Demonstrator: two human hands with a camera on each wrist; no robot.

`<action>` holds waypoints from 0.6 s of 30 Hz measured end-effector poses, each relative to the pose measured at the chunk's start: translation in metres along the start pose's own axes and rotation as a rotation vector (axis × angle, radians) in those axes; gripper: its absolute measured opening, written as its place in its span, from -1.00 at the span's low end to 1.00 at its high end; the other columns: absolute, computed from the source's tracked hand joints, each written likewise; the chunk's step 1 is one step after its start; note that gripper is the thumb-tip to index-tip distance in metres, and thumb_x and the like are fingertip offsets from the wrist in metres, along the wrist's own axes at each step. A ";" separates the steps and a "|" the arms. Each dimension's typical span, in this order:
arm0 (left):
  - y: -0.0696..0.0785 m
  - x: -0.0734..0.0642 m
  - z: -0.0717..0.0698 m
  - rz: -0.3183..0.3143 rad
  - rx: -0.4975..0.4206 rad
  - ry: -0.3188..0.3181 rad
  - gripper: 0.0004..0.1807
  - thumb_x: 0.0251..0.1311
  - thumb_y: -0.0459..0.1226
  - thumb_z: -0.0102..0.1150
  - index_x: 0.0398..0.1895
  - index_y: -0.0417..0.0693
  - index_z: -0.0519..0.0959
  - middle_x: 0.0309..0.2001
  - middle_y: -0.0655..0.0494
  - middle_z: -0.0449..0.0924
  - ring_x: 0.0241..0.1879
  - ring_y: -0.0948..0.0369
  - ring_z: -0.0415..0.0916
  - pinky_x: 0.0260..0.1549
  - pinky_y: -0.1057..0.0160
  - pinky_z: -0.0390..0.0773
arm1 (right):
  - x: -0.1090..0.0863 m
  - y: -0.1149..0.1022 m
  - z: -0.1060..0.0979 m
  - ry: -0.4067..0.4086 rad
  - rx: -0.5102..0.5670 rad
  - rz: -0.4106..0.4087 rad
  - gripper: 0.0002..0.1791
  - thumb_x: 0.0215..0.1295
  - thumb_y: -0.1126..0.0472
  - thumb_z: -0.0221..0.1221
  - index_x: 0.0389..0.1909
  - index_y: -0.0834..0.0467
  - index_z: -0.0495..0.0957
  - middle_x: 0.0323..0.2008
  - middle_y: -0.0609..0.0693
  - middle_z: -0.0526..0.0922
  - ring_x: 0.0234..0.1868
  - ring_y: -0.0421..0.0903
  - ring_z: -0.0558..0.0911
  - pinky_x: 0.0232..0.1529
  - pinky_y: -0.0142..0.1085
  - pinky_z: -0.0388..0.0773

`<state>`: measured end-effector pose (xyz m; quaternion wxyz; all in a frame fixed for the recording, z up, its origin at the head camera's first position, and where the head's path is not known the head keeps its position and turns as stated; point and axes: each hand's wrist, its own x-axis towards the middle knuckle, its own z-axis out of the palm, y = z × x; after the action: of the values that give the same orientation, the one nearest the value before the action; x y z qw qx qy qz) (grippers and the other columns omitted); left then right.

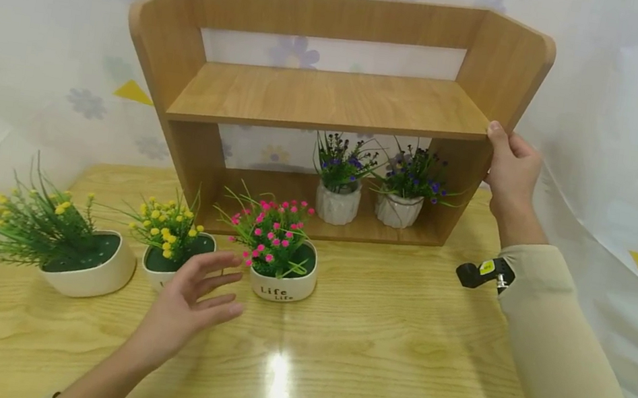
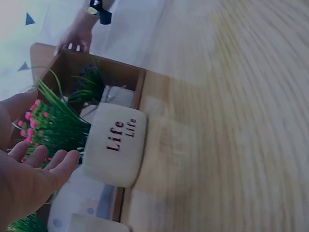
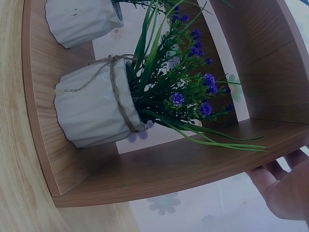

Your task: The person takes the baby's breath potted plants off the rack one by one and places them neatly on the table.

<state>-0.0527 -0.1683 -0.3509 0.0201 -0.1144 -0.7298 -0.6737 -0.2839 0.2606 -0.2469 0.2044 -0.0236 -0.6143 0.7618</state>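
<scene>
My left hand [image 1: 187, 310] hovers with spread, slightly bent fingers just left of a cream oval pot [image 1: 282, 287] of pink flowers marked "Life". Its fingers hold nothing; the left wrist view shows the pink blooms [image 2: 32, 126] close beside them. At the right side of a two-tier wooden shelf [image 1: 333, 96], my right hand [image 1: 513, 175] grips the side panel, thumb on the front edge. In the right wrist view the fingers [image 3: 263, 179] meet that panel's edge. On the lower tier stand two white ribbed pots, one [image 1: 338, 205] beside the other [image 1: 398, 211], with purple-blue flowers.
Left of the pink flowers, a pot of yellow flowers [image 1: 168, 229] stands partly behind my left hand. A larger yellow-flowered pot [image 1: 90, 276] is farther left. The shelf stands on a wooden table [image 1: 384, 344] before a flower-print backdrop [image 1: 94, 58].
</scene>
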 end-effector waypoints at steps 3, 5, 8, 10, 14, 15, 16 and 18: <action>0.010 -0.004 0.001 0.082 -0.050 0.010 -0.32 0.14 -0.58 0.33 0.33 -0.24 0.32 0.27 -0.14 0.43 0.20 0.05 0.51 0.06 0.10 0.60 | 0.000 0.000 0.000 -0.002 -0.003 -0.001 -0.71 0.23 -0.02 0.40 -0.44 0.14 0.70 -0.52 -0.05 0.67 -0.48 -0.19 0.63 -0.54 -0.39 0.62; 0.017 -0.006 0.001 0.141 -0.080 0.022 -0.35 0.14 -0.64 0.28 0.31 -0.26 0.34 0.23 -0.14 0.47 0.16 0.05 0.54 0.04 0.10 0.62 | -0.001 -0.001 -0.001 -0.002 -0.007 0.000 -0.72 0.23 -0.03 0.40 -0.44 0.12 0.71 -0.51 -0.06 0.66 -0.47 -0.19 0.63 -0.54 -0.40 0.62; 0.027 -0.007 -0.001 0.208 -0.115 0.059 -0.37 0.13 -0.70 0.22 0.29 -0.29 0.37 0.19 -0.13 0.50 0.13 0.03 0.56 0.00 0.12 0.64 | -0.001 -0.001 -0.001 -0.002 -0.015 0.001 -0.73 0.23 -0.03 0.40 -0.44 0.10 0.72 -0.51 -0.06 0.66 -0.47 -0.19 0.63 -0.54 -0.40 0.62; 0.034 -0.006 -0.002 0.240 -0.129 0.089 -0.38 0.12 -0.72 0.20 0.27 -0.32 0.37 0.17 -0.14 0.51 0.11 0.04 0.57 -0.01 0.13 0.64 | -0.001 -0.001 -0.001 -0.002 -0.021 0.002 -0.73 0.23 -0.03 0.39 -0.44 0.09 0.72 -0.51 -0.06 0.66 -0.48 -0.20 0.62 -0.54 -0.40 0.62; 0.046 -0.002 -0.006 0.302 -0.152 0.134 -0.38 0.08 -0.77 0.18 0.25 -0.41 0.36 0.15 -0.17 0.52 0.09 0.02 0.58 0.00 0.11 0.64 | -0.001 -0.001 -0.001 -0.005 -0.021 0.006 -0.73 0.24 -0.03 0.39 -0.44 0.10 0.72 -0.52 -0.06 0.66 -0.49 -0.19 0.62 -0.54 -0.39 0.62; 0.049 -0.001 -0.007 0.313 -0.156 0.143 -0.38 0.08 -0.77 0.18 0.25 -0.41 0.36 0.14 -0.16 0.53 0.09 0.02 0.58 0.00 0.11 0.64 | 0.000 0.000 -0.001 -0.005 -0.019 0.006 -0.73 0.24 -0.03 0.39 -0.44 0.10 0.72 -0.51 -0.06 0.66 -0.49 -0.19 0.62 -0.54 -0.39 0.62; 0.052 0.000 -0.009 0.324 -0.153 0.147 -0.38 0.08 -0.77 0.18 0.25 -0.41 0.36 0.14 -0.15 0.53 0.09 0.02 0.58 0.01 0.12 0.63 | 0.000 0.000 -0.001 -0.005 -0.016 0.006 -0.73 0.24 -0.03 0.39 -0.43 0.10 0.73 -0.51 -0.06 0.66 -0.49 -0.19 0.63 -0.54 -0.39 0.63; 0.058 0.003 -0.012 0.342 -0.162 0.155 -0.38 0.09 -0.77 0.17 0.26 -0.40 0.37 0.14 -0.14 0.53 0.10 0.02 0.57 0.01 0.13 0.63 | 0.000 0.000 -0.002 -0.006 -0.013 0.008 -0.74 0.24 -0.03 0.39 -0.43 0.09 0.73 -0.50 -0.06 0.66 -0.48 -0.19 0.63 -0.53 -0.40 0.63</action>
<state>-0.0464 -0.1764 -0.2925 0.1808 -0.1857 -0.6394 -0.7238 -0.2833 0.2621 -0.2474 0.1994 -0.0248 -0.6196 0.7588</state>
